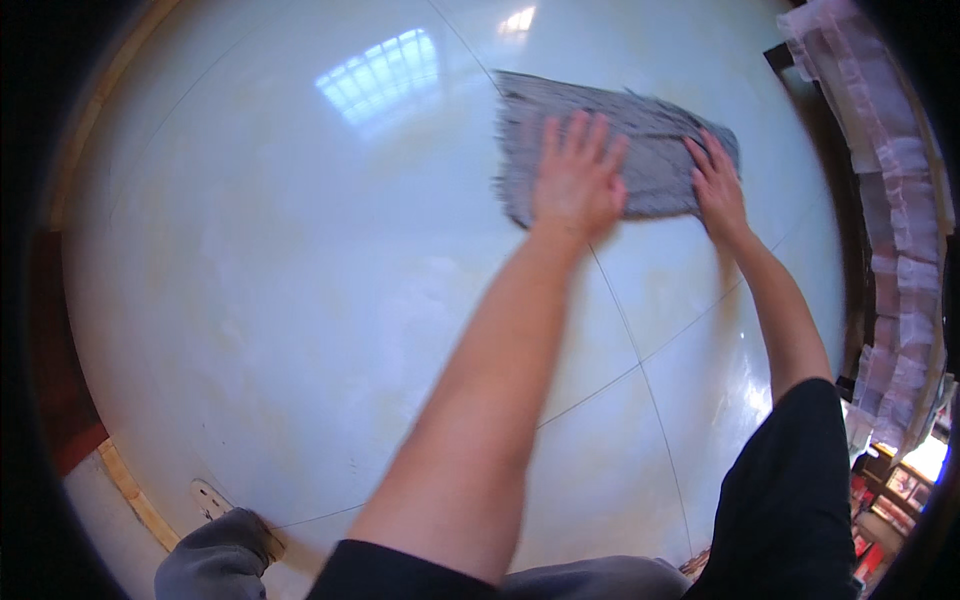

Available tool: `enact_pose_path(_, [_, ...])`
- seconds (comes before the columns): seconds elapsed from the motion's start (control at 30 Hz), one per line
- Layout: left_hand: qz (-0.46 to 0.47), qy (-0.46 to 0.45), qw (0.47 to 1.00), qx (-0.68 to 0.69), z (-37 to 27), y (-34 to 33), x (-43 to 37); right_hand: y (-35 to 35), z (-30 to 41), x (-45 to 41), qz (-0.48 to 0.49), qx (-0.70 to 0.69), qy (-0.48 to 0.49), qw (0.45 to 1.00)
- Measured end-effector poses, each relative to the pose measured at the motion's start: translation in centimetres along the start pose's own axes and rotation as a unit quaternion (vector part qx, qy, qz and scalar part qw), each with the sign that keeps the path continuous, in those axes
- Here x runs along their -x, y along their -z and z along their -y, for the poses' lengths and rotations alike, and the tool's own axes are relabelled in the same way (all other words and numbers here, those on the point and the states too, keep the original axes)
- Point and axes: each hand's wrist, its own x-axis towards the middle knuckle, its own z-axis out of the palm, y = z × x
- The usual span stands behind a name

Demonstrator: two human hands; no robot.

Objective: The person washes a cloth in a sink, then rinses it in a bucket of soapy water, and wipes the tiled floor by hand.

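Note:
A grey, shaggy-edged cloth (pixel 660 176) lies spread on the glossy tiled floor (pixel 300 300), toward the upper right of the view. My left hand (pixel 581 176) presses flat on its left half, fingers slightly apart and pointing up the picture. At the cloth's right end rests my right hand (pixel 716 180), its fingers bent over the near right part; whether they pinch the fabric cannot be told. Both forearms reach forward from dark sleeves, and the left hand is slightly blurred.
Sheer frilled pink-white fabric (pixel 896 225) hangs along the right side by a dark edge. Shelves with small items (pixel 885 510) stand at lower right. A dark red wooden piece (pixel 64 360) and a tan border edge the left. A shoe (pixel 210 499) shows near a grey-clad knee (pixel 217 555).

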Motion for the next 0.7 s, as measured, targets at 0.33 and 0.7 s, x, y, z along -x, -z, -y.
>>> enact_pose_path(0.33, [0.154,-0.231,0.954,0.113,-13.8,-4.6,4.2,1.1,-2.8,26.7,-0.003,0.115,-0.319,0.941])
enact_pose_path(0.7, [0.172,-0.386,0.9,0.105,2.3,1.0,5.3,-3.2,22.9,20.2,0.002,0.128,-0.548,0.827])
